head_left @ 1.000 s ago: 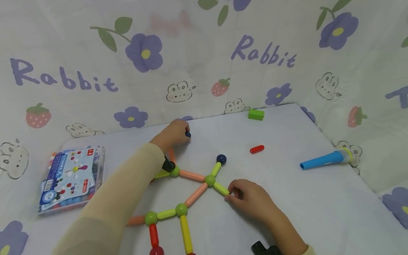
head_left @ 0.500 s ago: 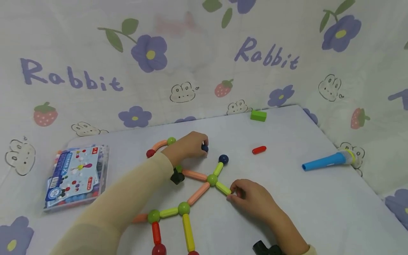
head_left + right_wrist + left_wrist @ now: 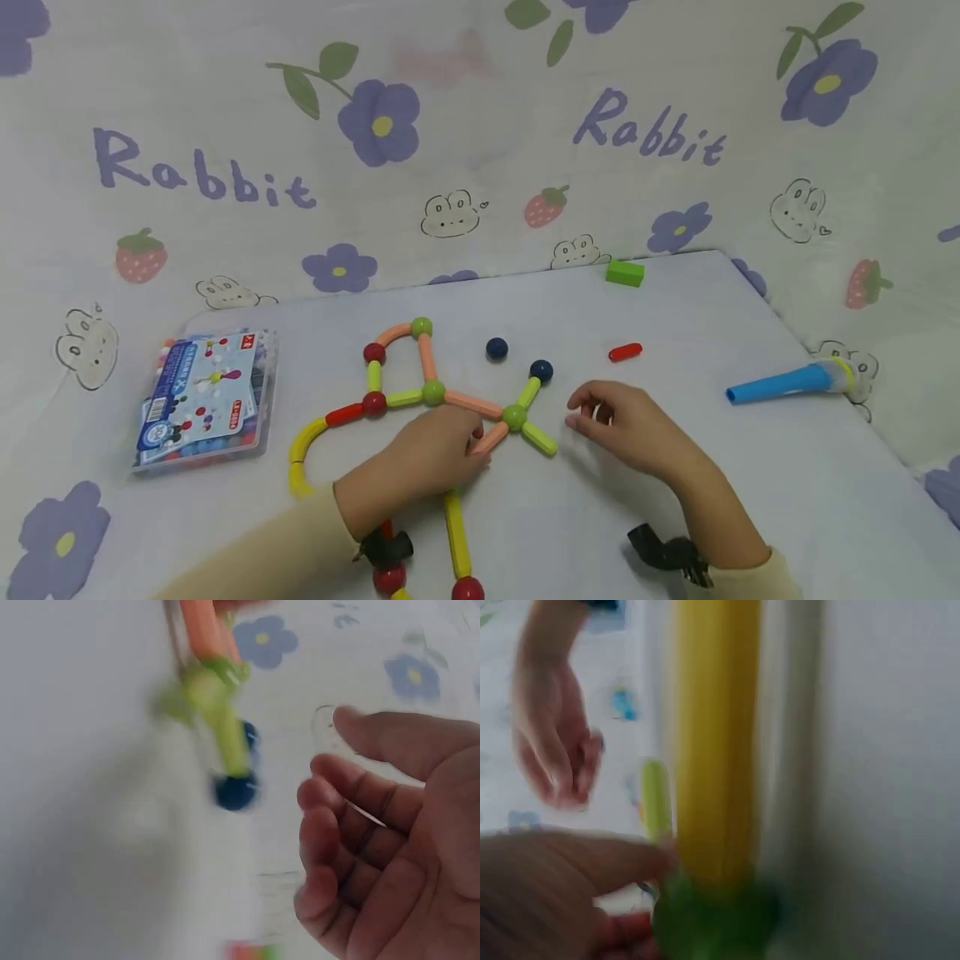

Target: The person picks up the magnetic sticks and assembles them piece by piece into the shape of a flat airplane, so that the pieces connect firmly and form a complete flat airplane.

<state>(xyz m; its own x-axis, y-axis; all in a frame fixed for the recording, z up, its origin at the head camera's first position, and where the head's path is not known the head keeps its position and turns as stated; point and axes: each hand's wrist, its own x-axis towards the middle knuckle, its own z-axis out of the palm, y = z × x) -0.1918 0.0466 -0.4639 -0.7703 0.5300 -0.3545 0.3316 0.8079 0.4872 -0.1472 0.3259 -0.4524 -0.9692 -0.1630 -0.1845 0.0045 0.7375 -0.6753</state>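
My left hand (image 3: 420,446) reaches over the middle of a figure built from rods and balls. Its fingertips are at an orange rod (image 3: 491,437); whether they pinch it I cannot tell, and the left wrist view is blurred. The rod meets a green ball (image 3: 514,417), which also bears a lime rod (image 3: 540,438) and a second lime rod tipped with a dark blue ball (image 3: 541,371). Another dark blue ball (image 3: 497,349) lies loose behind. My right hand (image 3: 630,421) hovers right of the lime rods, fingers loosely curled, holding nothing.
A clear plastic box (image 3: 206,400) with a printed label stands at the left. A red rod (image 3: 625,352), a green block (image 3: 626,272) and a blue toy microphone (image 3: 791,382) lie on the white table. A patterned cloth (image 3: 450,125) hangs behind.
My left hand let go of the dark blue ball on the table and came back toward the orange rod. My right hand moved away from the lime rod's end.
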